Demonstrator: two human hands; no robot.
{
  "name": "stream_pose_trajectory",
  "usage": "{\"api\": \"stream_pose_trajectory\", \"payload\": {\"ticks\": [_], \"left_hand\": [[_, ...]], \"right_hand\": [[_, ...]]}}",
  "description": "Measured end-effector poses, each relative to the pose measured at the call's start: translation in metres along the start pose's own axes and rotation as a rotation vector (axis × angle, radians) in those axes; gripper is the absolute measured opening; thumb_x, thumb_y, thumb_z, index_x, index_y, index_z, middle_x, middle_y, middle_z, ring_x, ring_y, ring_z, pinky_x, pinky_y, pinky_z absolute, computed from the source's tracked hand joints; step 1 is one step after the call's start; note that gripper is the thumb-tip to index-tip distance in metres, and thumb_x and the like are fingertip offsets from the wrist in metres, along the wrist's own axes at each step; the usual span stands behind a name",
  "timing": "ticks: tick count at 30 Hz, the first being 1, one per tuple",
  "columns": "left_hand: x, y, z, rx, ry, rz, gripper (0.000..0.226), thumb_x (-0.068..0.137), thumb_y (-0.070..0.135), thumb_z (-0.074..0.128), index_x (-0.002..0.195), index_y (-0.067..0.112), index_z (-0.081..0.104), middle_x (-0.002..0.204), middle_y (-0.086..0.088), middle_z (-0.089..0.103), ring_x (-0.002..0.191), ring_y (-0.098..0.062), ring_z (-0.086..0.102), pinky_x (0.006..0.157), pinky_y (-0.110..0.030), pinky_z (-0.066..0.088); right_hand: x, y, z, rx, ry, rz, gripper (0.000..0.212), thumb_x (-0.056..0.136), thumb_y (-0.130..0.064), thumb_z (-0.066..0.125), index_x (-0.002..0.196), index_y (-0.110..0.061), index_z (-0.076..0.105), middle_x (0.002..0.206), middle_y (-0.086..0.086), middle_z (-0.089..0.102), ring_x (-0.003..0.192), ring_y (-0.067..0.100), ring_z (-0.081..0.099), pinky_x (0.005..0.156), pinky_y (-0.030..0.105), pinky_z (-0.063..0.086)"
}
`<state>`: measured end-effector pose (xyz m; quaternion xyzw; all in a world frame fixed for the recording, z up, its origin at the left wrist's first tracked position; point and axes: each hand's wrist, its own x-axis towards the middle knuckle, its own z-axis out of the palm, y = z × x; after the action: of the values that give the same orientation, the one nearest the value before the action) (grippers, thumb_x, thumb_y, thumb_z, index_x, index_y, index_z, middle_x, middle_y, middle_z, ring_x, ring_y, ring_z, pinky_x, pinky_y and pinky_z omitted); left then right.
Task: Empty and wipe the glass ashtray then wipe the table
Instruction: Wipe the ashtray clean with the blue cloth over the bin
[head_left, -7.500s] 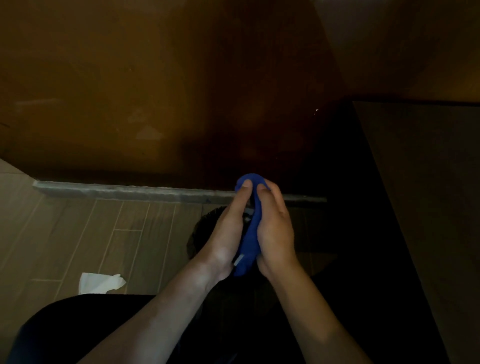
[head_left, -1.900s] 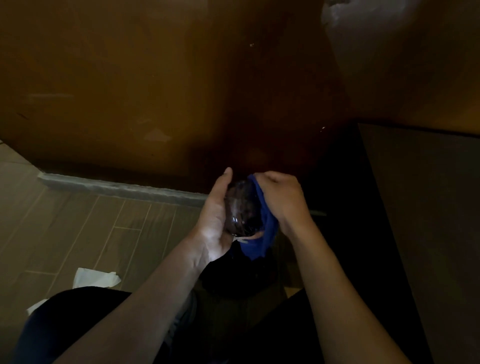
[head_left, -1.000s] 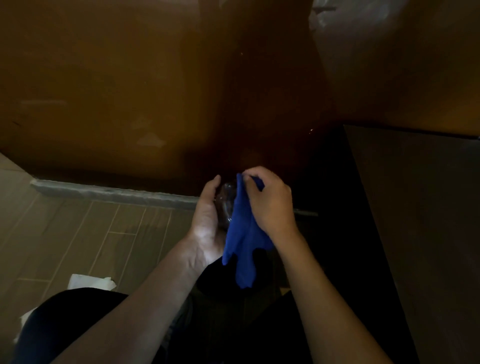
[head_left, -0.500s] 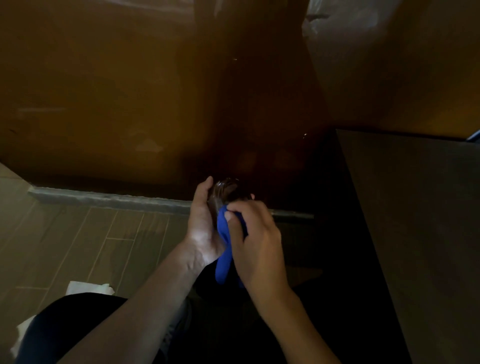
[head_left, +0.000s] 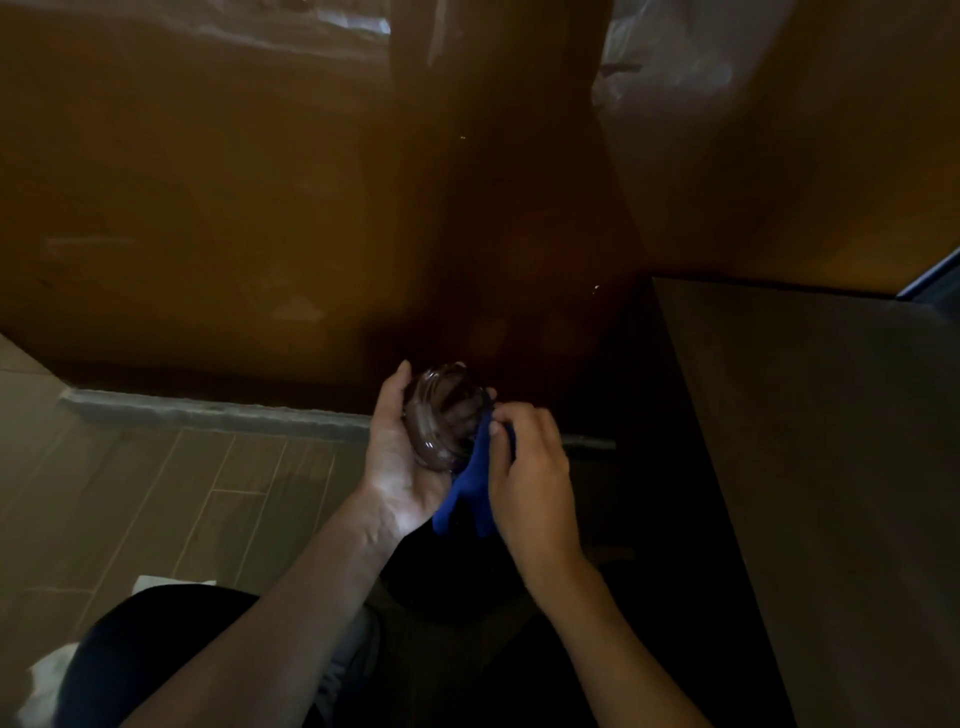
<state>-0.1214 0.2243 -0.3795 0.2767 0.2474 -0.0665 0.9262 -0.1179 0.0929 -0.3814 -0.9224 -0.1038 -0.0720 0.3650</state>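
My left hand (head_left: 397, 467) cradles the round glass ashtray (head_left: 444, 418), tilted on its side with its hollow facing right. My right hand (head_left: 530, 478) pinches a blue cloth (head_left: 470, 491) against the ashtray's lower right rim, and the cloth's loose end hangs down between my wrists. Both hands hover above a dark round bin (head_left: 457, 587) that is mostly lost in shadow. The dark table top (head_left: 810, 467) fills the right side of the view.
A glossy brown wall panel (head_left: 234, 208) stands ahead, with a grey baseboard (head_left: 208, 413) along the wood-look tile floor (head_left: 145, 509). White crumpled paper (head_left: 171, 582) lies on the floor at the lower left, beside my dark-clothed leg.
The cloth has slid from over the ashtray's face down to its lower right rim, so more of the glass shows. My right hand shifted slightly right; the left keeps its hold.
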Motion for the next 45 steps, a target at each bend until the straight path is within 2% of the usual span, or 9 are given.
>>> {"api": "stream_pose_trajectory", "payload": {"ticks": [3,7,16,20,23,27,33,37,45], "left_hand": [[-0.001,-0.002,0.0,0.031,-0.004,0.031,0.062,0.095,0.067,0.052,0.132,0.02,0.069,0.126,-0.017,0.07,0.114,-0.029,0.067,0.111,-0.044,0.047],[-0.009,-0.013,0.0,0.079,-0.059,0.003,0.061,0.096,0.068,0.05,0.119,0.017,0.076,0.107,-0.01,0.076,0.095,-0.024,0.075,0.086,-0.038,0.059],[-0.017,-0.011,0.003,-0.011,-0.053,0.083,0.071,0.097,0.069,0.049,0.148,0.021,0.061,0.143,-0.016,0.067,0.113,-0.027,0.073,0.097,-0.041,0.059],[-0.02,-0.008,0.001,-0.012,-0.059,0.126,0.062,0.097,0.068,0.049,0.136,0.023,0.067,0.114,-0.01,0.076,0.098,-0.023,0.075,0.086,-0.036,0.062],[-0.023,-0.013,0.0,0.063,-0.052,0.118,0.06,0.097,0.066,0.049,0.127,0.02,0.074,0.111,-0.009,0.077,0.099,-0.023,0.076,0.086,-0.039,0.059],[-0.031,-0.024,0.0,0.1,-0.077,0.065,0.062,0.099,0.064,0.048,0.109,0.014,0.083,0.109,-0.015,0.079,0.092,-0.025,0.079,0.08,-0.037,0.063],[-0.03,-0.014,-0.003,0.038,-0.048,0.1,0.064,0.098,0.067,0.049,0.138,0.02,0.068,0.132,-0.016,0.074,0.109,-0.027,0.075,0.094,-0.042,0.056],[-0.028,-0.01,-0.005,0.009,-0.024,0.106,0.059,0.097,0.069,0.048,0.128,0.025,0.071,0.115,-0.011,0.079,0.098,-0.025,0.078,0.085,-0.04,0.06],[-0.031,-0.023,-0.004,0.091,-0.008,0.066,0.063,0.099,0.065,0.048,0.117,0.014,0.079,0.115,-0.016,0.079,0.099,-0.026,0.079,0.093,-0.042,0.055]], "right_hand": [[-0.011,-0.014,0.0,0.022,-0.031,-0.086,0.02,0.104,-0.031,0.042,0.115,-0.027,0.058,0.121,-0.01,0.053,0.101,0.001,0.055,0.082,0.018,0.05],[0.006,-0.026,0.002,0.115,-0.045,-0.101,0.019,0.106,-0.027,0.041,0.116,-0.023,0.057,0.12,-0.008,0.053,0.108,0.006,0.055,0.084,0.024,0.052],[0.014,-0.01,-0.002,0.142,0.032,0.002,0.011,0.106,-0.019,0.048,0.111,-0.021,0.058,0.111,-0.007,0.054,0.101,0.01,0.057,0.082,0.034,0.056],[-0.003,-0.022,-0.004,0.135,-0.039,-0.108,0.015,0.107,-0.024,0.044,0.115,-0.023,0.057,0.119,-0.008,0.051,0.104,0.006,0.054,0.086,0.028,0.054],[-0.001,-0.035,-0.005,0.13,-0.1,-0.212,0.02,0.108,-0.027,0.038,0.119,-0.022,0.055,0.121,-0.006,0.051,0.108,0.008,0.053,0.088,0.03,0.054],[0.019,-0.035,-0.005,0.208,-0.068,-0.081,0.019,0.109,-0.026,0.039,0.117,-0.022,0.055,0.117,-0.007,0.049,0.108,0.011,0.053,0.09,0.034,0.053],[0.017,-0.014,0.004,0.154,-0.029,0.001,0.014,0.108,-0.023,0.041,0.11,-0.021,0.055,0.109,-0.01,0.047,0.103,0.012,0.053,0.083,0.027,0.043],[-0.006,-0.014,0.007,0.111,-0.049,-0.029,0.014,0.108,-0.024,0.041,0.109,-0.023,0.055,0.111,-0.01,0.049,0.098,0.007,0.054,0.079,0.023,0.048],[-0.004,-0.031,0.002,0.174,-0.057,-0.122,0.015,0.109,-0.024,0.041,0.115,-0.022,0.054,0.115,-0.01,0.049,0.102,0.004,0.051,0.079,0.019,0.048]]}}
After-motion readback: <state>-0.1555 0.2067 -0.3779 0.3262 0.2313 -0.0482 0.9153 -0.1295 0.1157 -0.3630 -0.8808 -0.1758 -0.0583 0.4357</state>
